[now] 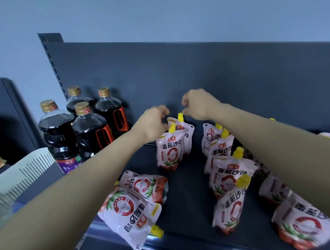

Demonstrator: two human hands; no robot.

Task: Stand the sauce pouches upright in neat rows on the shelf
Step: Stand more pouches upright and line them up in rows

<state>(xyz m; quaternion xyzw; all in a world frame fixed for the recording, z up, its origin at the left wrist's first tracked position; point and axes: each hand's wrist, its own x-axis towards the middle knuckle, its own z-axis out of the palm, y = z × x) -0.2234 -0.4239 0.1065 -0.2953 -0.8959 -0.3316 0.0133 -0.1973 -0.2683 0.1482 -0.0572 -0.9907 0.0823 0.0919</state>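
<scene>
Head view: a dark grey shelf (190,180) with a tall back panel (196,71) carries four dark sauce bottles (89,131) at the far left. Sauce pouches stand on it in columns: four upright in the right column (227,178) and two in the middle column (169,152), while two flat pouches (133,210) lie near the left front edge. Left hand (154,121) and right hand (197,105), slightly apart with curled fingers, sit over the far middle pouch (187,132), the right just beside its yellow cap (180,116); whether either grips it, I cannot tell.
</scene>
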